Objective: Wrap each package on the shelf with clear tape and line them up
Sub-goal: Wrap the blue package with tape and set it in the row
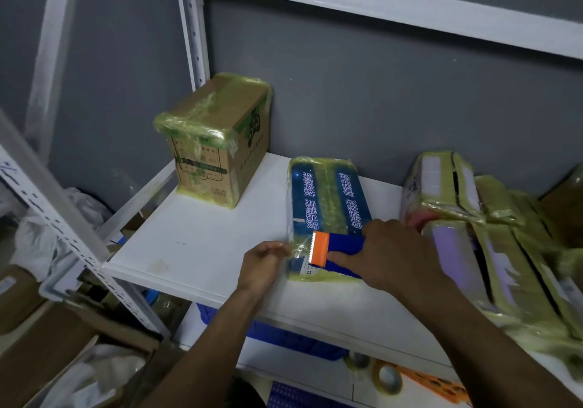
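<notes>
R hand: grasps blue tape dispenser over blue package.
L hand: pinches clear tape end.
Shelf: taped cardboard box at back-left.

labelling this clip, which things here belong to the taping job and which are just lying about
In the job: blue package, tape dispenser in right hand, clear tape pinched by left hand, brown carton, taped stack at right.
Lying about: tape rolls and blue crate below, floor boxes.
</notes>
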Demonstrator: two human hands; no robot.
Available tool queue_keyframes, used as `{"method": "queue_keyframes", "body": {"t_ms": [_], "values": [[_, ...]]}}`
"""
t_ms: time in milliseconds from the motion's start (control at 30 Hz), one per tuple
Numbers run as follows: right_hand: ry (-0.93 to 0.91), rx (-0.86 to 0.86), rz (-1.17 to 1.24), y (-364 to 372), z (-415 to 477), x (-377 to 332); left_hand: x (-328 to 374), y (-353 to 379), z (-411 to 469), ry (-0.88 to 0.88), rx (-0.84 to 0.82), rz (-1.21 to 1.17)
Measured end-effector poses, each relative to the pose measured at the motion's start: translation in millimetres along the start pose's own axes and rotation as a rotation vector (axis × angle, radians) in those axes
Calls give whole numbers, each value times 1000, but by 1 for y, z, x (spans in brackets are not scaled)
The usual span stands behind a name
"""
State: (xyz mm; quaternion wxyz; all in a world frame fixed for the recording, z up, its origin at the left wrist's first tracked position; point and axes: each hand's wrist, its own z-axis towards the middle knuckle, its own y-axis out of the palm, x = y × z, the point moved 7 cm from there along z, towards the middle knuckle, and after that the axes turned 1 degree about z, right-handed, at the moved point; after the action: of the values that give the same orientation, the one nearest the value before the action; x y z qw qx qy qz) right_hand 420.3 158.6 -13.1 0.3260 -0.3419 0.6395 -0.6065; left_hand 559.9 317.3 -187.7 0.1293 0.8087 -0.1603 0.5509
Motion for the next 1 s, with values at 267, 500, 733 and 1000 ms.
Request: {"method": "queue_keyframes", "body": {"t_ms": [267, 500, 733, 1000], "values": [[4, -5, -40, 2, 3, 1, 22, 3, -12, 349, 12, 34], [-4, 16, 12, 4, 6, 7, 13, 28, -26, 381, -224, 100], [-1, 30, -9, 5, 6, 12, 55, 21, -16, 794, -416, 391], [-9, 28, 57, 6, 0, 12, 75, 17, -11, 1044, -239, 729]]}}
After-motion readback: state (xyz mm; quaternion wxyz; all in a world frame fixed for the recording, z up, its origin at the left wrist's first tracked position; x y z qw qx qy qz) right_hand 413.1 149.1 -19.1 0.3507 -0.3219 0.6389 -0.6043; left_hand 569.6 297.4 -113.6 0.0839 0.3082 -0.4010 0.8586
